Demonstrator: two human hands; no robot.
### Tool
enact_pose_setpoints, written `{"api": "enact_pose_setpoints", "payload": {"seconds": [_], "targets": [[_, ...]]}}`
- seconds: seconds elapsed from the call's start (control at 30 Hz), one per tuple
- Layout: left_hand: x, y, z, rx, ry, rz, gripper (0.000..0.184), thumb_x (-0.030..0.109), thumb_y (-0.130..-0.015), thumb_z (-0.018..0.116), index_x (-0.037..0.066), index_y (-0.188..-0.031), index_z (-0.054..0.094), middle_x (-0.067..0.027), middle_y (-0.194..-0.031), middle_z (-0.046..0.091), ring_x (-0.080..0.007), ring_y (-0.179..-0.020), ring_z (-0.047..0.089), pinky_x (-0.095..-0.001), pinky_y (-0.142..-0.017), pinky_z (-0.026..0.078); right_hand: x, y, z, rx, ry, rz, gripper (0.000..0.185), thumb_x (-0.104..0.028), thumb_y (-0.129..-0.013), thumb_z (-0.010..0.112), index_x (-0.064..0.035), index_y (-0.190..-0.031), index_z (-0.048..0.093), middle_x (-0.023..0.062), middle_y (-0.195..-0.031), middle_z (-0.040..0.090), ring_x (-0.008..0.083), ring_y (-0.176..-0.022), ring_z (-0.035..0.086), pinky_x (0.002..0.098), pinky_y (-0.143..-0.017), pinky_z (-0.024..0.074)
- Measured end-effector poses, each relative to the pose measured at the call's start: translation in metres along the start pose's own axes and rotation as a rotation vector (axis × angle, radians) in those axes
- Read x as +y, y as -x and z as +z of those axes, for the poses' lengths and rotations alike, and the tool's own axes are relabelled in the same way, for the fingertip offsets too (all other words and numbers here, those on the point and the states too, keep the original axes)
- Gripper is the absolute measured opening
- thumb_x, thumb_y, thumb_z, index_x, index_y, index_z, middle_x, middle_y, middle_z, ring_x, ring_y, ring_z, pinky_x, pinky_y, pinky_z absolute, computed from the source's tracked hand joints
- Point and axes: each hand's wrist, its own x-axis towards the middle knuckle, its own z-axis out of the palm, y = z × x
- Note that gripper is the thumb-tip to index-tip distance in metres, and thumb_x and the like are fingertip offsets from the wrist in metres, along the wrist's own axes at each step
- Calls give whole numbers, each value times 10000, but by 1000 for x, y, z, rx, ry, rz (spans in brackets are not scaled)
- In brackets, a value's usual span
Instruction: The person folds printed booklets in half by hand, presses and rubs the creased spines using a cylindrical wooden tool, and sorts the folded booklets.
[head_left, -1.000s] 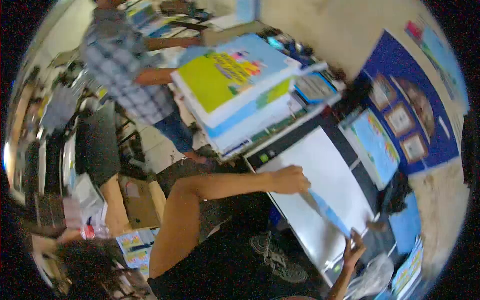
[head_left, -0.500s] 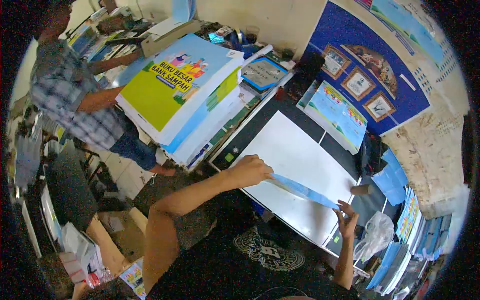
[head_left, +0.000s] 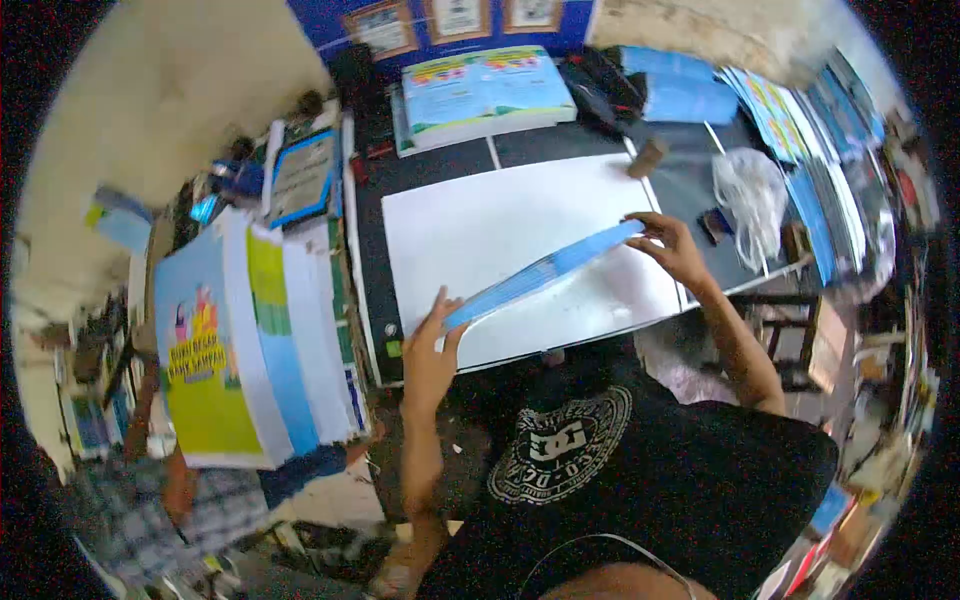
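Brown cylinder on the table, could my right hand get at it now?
Probably yes: nothing visible blocks the way from the right hand to the brown cylinder, though that hand holds the blue strip.

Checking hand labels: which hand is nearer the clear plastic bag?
Right. The right hand is just left of the clear plastic bag; the left hand is much farther left.

The person wears a black shirt (head_left: 700,470). On it is a round whitish print (head_left: 560,447), with small letters (head_left: 617,412) along its edge and a bold logo (head_left: 553,441) in the middle. Closer to the camera curves a thin pale line (head_left: 600,536). The left hand (head_left: 430,355) and right hand (head_left: 677,250) are bare.
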Motion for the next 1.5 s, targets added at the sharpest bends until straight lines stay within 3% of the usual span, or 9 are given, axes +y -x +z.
{"api": "enact_pose_setpoints", "payload": {"seconds": [0.07, 0.1, 0.2, 0.27, 0.43, 0.67, 1.0, 1.3, 1.5], "targets": [[-3, 7, 28, 150, 33, 69, 658, 99, -935, 637, 38, -1507, 317, -196, -1367, 564, -316, -1264, 550, -403, -1088, 375, 4, 8, 16, 106, -80, 40, 531, -88, -853, 748, -1, -1342, 559, 105, -1300, 616, 167, -1135, 594, 336, -984, 478], [-2, 11, 43, 232, 59, 97, 703, 92, -935, 634, 22, -1527, 261, -210, -1413, 526, -326, -1304, 518, -407, -1113, 348, -2, 16, 31, 130, -225, 36, 686, -79, -852, 739, -45, -1459, 423, 131, -1439, 490, 229, -1311, 482, 408, -1081, 411], [3, 16, 62, 239, 108, 87, 787, 90, -942, 611, -11, -1545, 115, -244, -1572, 265, -363, -1456, 275, -431, -1172, 234, -10, 25, 57, 209, -238, 76, 890, -93, -852, 726, -109, -1556, 181, 148, -1574, 267, 317, -1463, 261, 500, -1174, 252], [2, 17, 66, 246, 152, 67, 790, 87, -944, 609, -19, -1545, 107, -258, -1603, 155, -374, -1488, 175, -453, -1186, 188, -6, 23, 44, 155, -220, 77, 833, -88, -865, 721, -117, -1544, 239, 163, -1542, 329, 312, -1436, 316, 482, -1165, 285], [4, 5, 76, 343, 214, 78, 764, 79, -950, 594, -33, -1537, 117, -249, -1596, 172, -352, -1488, 175, -446, -1189, 188, 0, 14, 49, 261, -177, 20, 706, -81, -875, 723, -85, -1488, 372, 164, -1406, 512, 248, -1313, 488, 393, -1117, 392], [3, 4, 73, 342, 140, 83, 751, 78, -959, 580, -43, -1534, 111, -250, -1593, 167, -343, -1490, 158, -457, -1194, 181, -1, 20, 42, 245, -190, 46, 663, -25, -843, 737, 21, -1429, 429, 161, -1410, 527, 229, -1267, 537, 375, -1090, 425], [-11, 8, 69, 295, 144, -9, 721, 38, -978, 527, -34, -1542, 82, -226, -1606, 153, -315, -1484, 196, -438, -1188, 230, 14, 14, 39, 194, -174, -66, 638, -36, -856, 691, -11, -1440, 435, 185, -1391, 550, 266, -1264, 555, 386, -1083, 422], [-3, 22, 80, 406, -13, -105, 576, 44, -997, 519, -87, -1490, 253, -217, -1521, 365, -280, -1376, 410, -382, -1131, 340, 18, 20, 38, 195, -143, -65, 632, -70, -847, 706, -28, -1430, 464, 192, -1363, 573, 289, -1274, 554, 377, -1073, 424], [-21, 30, 74, 423, -492, -136, 430, 62, -980, 571, -103, -1349, 427, -216, -1327, 557, -277, -1224, 551, -369, -1036, 436, 28, 11, 34, 213, -76, -161, 530, -73, -850, 708, 16, -1335, 515, 191, -1231, 626, 288, -1166, 600, 370, -1009, 455]]}}
